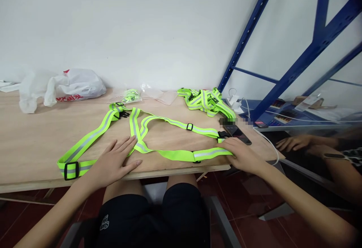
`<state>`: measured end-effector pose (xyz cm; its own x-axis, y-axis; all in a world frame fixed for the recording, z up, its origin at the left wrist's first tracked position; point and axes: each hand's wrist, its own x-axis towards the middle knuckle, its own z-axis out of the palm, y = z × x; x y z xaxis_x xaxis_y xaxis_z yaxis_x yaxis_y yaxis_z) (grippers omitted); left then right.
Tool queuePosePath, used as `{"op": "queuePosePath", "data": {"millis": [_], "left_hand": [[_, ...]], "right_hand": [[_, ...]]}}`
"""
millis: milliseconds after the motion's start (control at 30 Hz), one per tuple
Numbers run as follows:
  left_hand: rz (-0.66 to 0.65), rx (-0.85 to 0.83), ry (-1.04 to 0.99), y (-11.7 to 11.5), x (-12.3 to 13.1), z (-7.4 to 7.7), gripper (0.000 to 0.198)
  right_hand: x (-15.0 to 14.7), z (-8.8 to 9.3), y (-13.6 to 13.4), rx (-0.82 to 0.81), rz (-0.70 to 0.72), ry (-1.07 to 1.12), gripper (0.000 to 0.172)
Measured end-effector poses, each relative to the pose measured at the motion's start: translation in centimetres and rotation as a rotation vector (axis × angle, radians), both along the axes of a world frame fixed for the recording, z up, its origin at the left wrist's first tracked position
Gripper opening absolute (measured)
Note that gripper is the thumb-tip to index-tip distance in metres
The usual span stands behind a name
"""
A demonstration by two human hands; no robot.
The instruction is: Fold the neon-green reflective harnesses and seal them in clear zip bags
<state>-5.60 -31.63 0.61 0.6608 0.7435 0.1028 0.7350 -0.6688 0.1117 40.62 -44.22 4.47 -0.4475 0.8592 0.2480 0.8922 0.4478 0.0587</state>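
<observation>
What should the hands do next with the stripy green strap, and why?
Perhaps the right hand should turn the near strap over, because one stretch shows plain green while the silver stripe shows on either side, so it looks twisted. The left hand, resting flat by the strap's other end, could help hold it steady.

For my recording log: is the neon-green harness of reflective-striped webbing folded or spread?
Spread: the harness lies in wide loops across the pale wooden table.
</observation>
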Motion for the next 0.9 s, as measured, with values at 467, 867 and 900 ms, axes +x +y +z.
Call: {"op": "queuePosePath", "data": {"millis": [467,867,900], "left_hand": [[0.030,-0.018,0.043,0.5,-0.2,-0.5,0.085],[0.018,0.002,0.052,0.9,-0.5,-0.9,0.085],[0.019,0.001,0.054,1.0,-0.6,-0.9,0.084]], "right_hand": [[0.4,2.4,-0.7,0.268,-0.007,-0.337,0.040],[-1.4,2.7,-2.5,0.148,-0.072,0.193,0.024],[-1.6,2.8,-2.7,0.073,-0.056,0.266,0.023]]}}
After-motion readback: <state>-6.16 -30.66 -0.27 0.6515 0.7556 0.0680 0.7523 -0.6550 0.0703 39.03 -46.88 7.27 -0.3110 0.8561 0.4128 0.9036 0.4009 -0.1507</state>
